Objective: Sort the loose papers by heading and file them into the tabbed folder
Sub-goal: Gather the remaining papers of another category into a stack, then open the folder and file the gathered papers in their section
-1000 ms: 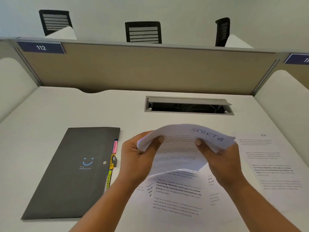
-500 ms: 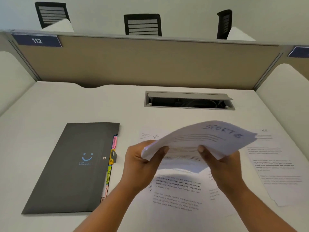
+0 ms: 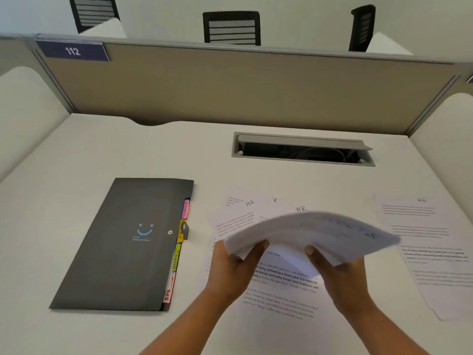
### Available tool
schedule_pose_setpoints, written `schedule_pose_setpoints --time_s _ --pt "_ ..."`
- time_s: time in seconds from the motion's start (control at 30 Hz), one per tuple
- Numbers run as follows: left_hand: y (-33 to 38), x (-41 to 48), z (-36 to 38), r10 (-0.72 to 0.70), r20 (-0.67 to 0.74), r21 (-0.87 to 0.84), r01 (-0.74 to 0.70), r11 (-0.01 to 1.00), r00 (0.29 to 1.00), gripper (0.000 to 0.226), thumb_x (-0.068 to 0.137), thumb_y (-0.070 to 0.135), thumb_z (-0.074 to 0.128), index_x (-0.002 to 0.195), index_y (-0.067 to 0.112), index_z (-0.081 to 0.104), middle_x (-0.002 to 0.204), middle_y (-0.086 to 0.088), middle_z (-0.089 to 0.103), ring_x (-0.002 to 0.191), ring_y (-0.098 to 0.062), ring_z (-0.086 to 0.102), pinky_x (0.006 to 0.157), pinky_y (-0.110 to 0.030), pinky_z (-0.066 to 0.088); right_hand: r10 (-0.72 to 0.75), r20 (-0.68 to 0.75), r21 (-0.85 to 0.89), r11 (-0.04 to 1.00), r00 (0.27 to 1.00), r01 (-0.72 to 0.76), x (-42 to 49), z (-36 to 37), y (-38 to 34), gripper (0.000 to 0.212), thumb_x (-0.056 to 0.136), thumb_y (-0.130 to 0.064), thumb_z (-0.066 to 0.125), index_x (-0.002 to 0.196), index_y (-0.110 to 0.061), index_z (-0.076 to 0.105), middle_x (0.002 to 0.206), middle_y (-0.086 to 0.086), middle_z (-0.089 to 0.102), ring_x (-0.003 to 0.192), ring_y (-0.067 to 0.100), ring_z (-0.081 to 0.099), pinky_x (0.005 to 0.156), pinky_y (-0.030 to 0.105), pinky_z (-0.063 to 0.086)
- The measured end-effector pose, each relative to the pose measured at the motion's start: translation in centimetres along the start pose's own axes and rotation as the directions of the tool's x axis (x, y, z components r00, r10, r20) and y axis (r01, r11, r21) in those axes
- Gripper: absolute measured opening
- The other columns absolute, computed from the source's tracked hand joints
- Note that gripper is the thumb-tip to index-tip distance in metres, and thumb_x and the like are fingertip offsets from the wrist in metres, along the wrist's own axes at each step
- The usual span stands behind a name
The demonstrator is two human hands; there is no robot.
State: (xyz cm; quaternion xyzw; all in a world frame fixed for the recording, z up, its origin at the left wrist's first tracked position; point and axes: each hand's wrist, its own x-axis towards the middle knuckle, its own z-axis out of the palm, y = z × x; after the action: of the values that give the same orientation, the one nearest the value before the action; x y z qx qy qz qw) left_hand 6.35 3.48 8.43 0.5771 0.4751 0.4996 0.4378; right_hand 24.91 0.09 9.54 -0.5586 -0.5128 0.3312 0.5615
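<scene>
Both hands hold a curved stack of white papers (image 3: 307, 234) above the desk; its top sheet is blurred. My left hand (image 3: 235, 267) grips the stack's near left edge, thumb on top. My right hand (image 3: 335, 272) grips the near right part. Under the stack lie several loose sheets headed HR (image 3: 245, 208). Another HR sheet (image 3: 419, 239) lies alone at the right. The dark grey tabbed folder (image 3: 122, 244) lies closed at the left, with coloured tabs (image 3: 179, 252) along its right edge.
A grey cable tray (image 3: 302, 148) is set open into the white desk (image 3: 128, 149) behind the papers. A tan partition (image 3: 230, 83) with a "112" plate closes off the back. White side panels flank the desk. Black chairs stand beyond the partition.
The held stack has dropped lower and tipped flatter, swinging rightward. More HR sheets now show beneath it. The view has shifted a little to the right.
</scene>
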Motion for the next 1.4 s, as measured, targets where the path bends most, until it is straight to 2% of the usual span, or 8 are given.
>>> schedule_pose_setpoints --time_s 0.07,0.2,0.33,0.47,0.63,0.8,1.2,1.4 --pt "-0.2 -0.5 0.0 0.010 -0.022 0.006 -0.009 1.000 1.000 0.061 0.083 0.008 0.074 0.099 0.065 0.061 0.096 0.032 0.068 0.092 0.007 0.065 0.074 -0.018 0.056 0.045 -0.030 -0.058 0.997 0.999 -0.047 -0.6 -0.1 0.7 0.048 0.078 -0.016 0.075 0.086 -0.062 0.067 0.085 -0.026 0.073 0.082 -0.007 0.067 0.070 0.020 0.053" --pt "0.7 -0.5 -0.1 0.131 0.038 0.087 -0.134 0.987 0.991 0.059 0.083 -0.003 0.071 0.091 0.055 0.066 0.090 0.043 0.063 0.088 0.017 0.062 0.070 -0.003 0.047 -0.032 -0.038 -0.057 0.998 0.999 0.030 0.0 -0.4 0.0 0.042 0.074 -0.023 0.074 0.091 -0.060 0.065 0.089 -0.026 0.070 0.087 -0.004 0.066 0.072 0.011 0.053" --pt "-0.9 0.5 0.4 -0.118 0.000 -0.022 0.118 0.993 0.993 0.041 0.087 0.011 0.069 0.082 0.051 0.071 0.090 0.026 0.072 0.086 0.001 0.068 0.069 -0.020 0.056 0.084 0.053 0.065 0.994 0.995 -0.087 0.5 0.3 1.2 0.045 0.079 -0.012 0.073 0.097 -0.054 0.068 0.104 -0.009 0.073 0.098 0.012 0.069 0.079 0.030 0.060" --pt "-1.0 1.5 0.1 -0.204 0.022 -0.065 0.205 0.977 0.979 0.042 0.088 0.014 0.068 0.077 0.054 0.071 0.086 0.025 0.072 0.083 0.002 0.067 0.064 -0.019 0.056 0.168 0.023 0.085 0.982 0.986 -0.169 1.3 0.1 1.7 0.027 0.077 -0.019 0.068 0.094 -0.039 0.077 0.097 -0.006 0.077 0.091 0.013 0.072 0.075 0.028 0.060" --pt "-0.7 2.7 -1.0 -0.295 0.021 -0.151 0.294 0.944 0.955 0.012 0.083 0.014 0.073 0.088 0.025 0.073 0.086 0.005 0.077 0.079 -0.015 0.073 0.063 -0.028 0.059 0.264 0.037 0.095 0.959 0.964 -0.266 1.8 -0.3 2.0 0.018 0.090 -0.017 0.061 0.102 -0.014 0.075 0.097 0.004 0.078 0.089 0.022 0.074 0.073 0.034 0.060" --pt "-1.1 2.7 -3.6 -0.384 0.038 -0.133 0.386 0.913 0.923 0.019 0.081 0.010 0.074 0.100 0.011 0.071 0.092 -0.003 0.077 0.082 -0.022 0.074 0.070 -0.039 0.061 0.397 0.138 0.079 0.909 0.908 -0.409 1.1 0.0 2.4 0.018 0.094 -0.015 0.059 0.100 -0.010 0.075 0.096 0.004 0.078 0.088 0.025 0.075 0.070 0.033 0.061" --pt "-2.2 0.5 -8.0 -0.499 0.055 -0.050 0.502 0.864 0.865 0.014 0.090 0.018 0.066 0.103 0.016 0.069 0.094 -0.003 0.077 0.082 -0.024 0.075 0.073 -0.042 0.061 0.565 0.217 0.144 0.788 0.796 -0.599 -1.2 3.7 3.9 0.022 0.097 -0.012 0.056 0.111 -0.008 0.072 0.107 0.010 0.076 0.099 0.030 0.072 0.091 0.049 0.055" --pt "-3.0 0.2 -10.9 -0.457 -0.046 -0.020 0.456 0.890 0.888 0.019 0.096 0.025 0.056 0.104 0.014 0.069 0.093 -0.001 0.076 0.082 -0.025 0.073 0.077 -0.045 0.059 0.614 0.150 0.110 0.768 0.775 -0.630 -1.3 3.9 4.3 0.018 0.096 -0.014 0.058 0.107 -0.010 0.072 0.098 0.011 0.077 0.089 0.032 0.075 0.085 0.050 0.057"
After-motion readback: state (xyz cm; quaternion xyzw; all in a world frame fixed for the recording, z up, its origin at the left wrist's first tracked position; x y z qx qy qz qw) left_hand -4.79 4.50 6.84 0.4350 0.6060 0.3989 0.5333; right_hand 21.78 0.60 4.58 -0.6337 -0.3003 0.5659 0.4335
